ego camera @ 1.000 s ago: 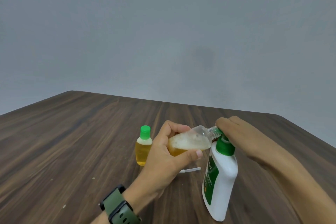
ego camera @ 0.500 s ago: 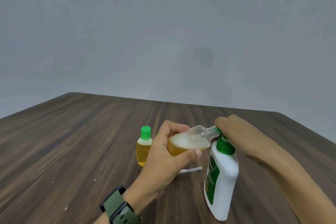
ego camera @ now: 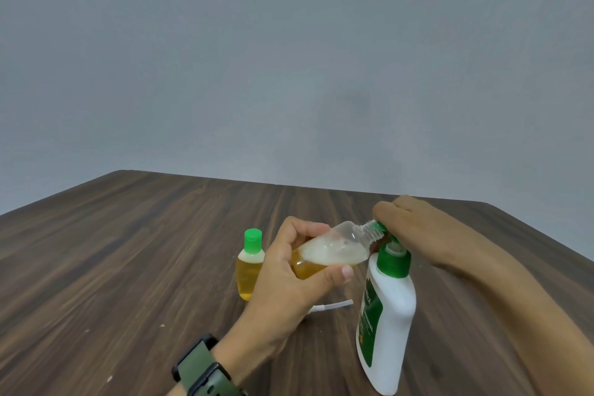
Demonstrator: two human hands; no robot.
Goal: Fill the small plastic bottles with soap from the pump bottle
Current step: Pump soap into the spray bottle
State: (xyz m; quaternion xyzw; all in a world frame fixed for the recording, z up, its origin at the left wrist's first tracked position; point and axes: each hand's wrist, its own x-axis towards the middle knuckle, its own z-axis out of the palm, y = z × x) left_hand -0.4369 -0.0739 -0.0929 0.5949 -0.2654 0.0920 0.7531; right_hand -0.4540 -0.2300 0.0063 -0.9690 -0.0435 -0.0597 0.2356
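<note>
Left hand (ego camera: 289, 280) grips a tilted small bottle (ego camera: 334, 251), mouth at the pump bottle (ego camera: 385, 315) nozzle, while right hand (ego camera: 414, 228) closes over the pump head.

The left hand (ego camera: 289, 280) is curling around the small bottle (ego camera: 334, 249), thumb lying along its near side and fingers wrapping over the far side, wrist bent upward. The right hand (ego camera: 414, 235) is arching just right of the small bottle's neck, fingers (ego camera: 384, 212) folding down over the mouth, forearm stretching back rightward.
</note>
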